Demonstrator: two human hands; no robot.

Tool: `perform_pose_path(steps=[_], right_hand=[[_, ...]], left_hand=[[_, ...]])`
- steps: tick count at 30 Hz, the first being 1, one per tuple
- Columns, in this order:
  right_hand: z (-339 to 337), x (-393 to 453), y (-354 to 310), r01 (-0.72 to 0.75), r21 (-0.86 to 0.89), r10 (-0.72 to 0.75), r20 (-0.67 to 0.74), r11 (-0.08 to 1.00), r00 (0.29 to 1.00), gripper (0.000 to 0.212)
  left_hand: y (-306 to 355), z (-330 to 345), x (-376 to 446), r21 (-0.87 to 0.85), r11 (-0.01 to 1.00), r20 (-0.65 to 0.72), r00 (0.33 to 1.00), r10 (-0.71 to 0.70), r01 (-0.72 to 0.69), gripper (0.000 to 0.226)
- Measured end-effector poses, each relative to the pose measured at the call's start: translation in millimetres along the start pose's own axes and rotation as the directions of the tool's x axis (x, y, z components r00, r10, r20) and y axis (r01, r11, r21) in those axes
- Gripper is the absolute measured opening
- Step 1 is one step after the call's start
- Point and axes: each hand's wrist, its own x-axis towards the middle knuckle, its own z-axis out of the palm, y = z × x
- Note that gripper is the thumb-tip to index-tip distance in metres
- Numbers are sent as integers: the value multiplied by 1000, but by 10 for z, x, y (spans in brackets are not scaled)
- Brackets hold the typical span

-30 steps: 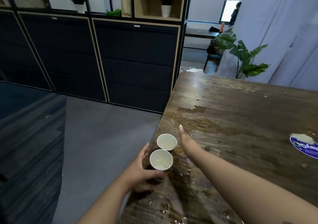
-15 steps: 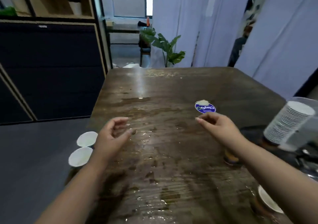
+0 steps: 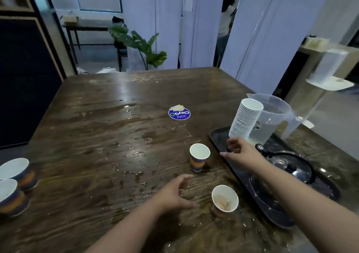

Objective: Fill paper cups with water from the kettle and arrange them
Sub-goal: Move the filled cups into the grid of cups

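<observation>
Two paper cups (image 3: 13, 169) (image 3: 8, 194) stand together at the table's left edge. Another paper cup (image 3: 199, 156) stands mid-table, and a fourth (image 3: 225, 200) sits nearer me with a little water in it. My left hand (image 3: 174, 193) hovers open between those two, just left of the near cup. My right hand (image 3: 240, 151) reaches over the black tray (image 3: 217, 136) toward the base of a tall stack of white cups (image 3: 245, 120), fingers apart and empty. A clear plastic pitcher (image 3: 272, 118) with water stands behind the stack.
A black kettle (image 3: 291, 167) with its lid sits on the tray to the right. The wooden table (image 3: 108, 136) is wet with puddles and drops. A blue round sticker (image 3: 179, 114) lies mid-table. A potted plant and a person stand beyond the far edge.
My view swung right from the two cups at the left edge. Both hands left those cups and moved right, the right one over the tray, the left one near the middle cups.
</observation>
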Motion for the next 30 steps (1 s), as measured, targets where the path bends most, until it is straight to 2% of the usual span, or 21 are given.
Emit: perform_pose_path(steps=[4, 6, 9, 13, 22, 27, 30], right_hand=[[171, 156, 130, 4, -80, 10, 167, 997, 986, 104], [283, 286, 164, 21, -102, 1, 206, 995, 979, 118], [421, 466, 158, 49, -184, 6, 287, 982, 958, 128], [580, 655, 111, 121, -293, 2, 387, 948, 922, 127], [802, 814, 61, 137, -383, -11, 314, 914, 949, 101], [905, 853, 124, 50, -275, 22, 253, 960, 967, 94], [973, 880, 169, 43, -191, 4, 238, 981, 971, 78]], left_hand=[[-31, 328, 238, 20, 999, 100, 995, -27, 26, 96], [-51, 475, 352, -7, 1000, 123, 992, -13, 14, 103], [-27, 633, 480, -12, 1000, 153, 988, 1, 1, 98], [55, 715, 566, 67, 996, 154, 987, 54, -65, 78], [22, 762, 599, 6, 1000, 112, 994, 1, -2, 52], [-53, 686, 486, -48, 998, 51, 998, -29, 31, 50], [-158, 598, 347, -105, 993, -32, 997, -64, 61, 55]])
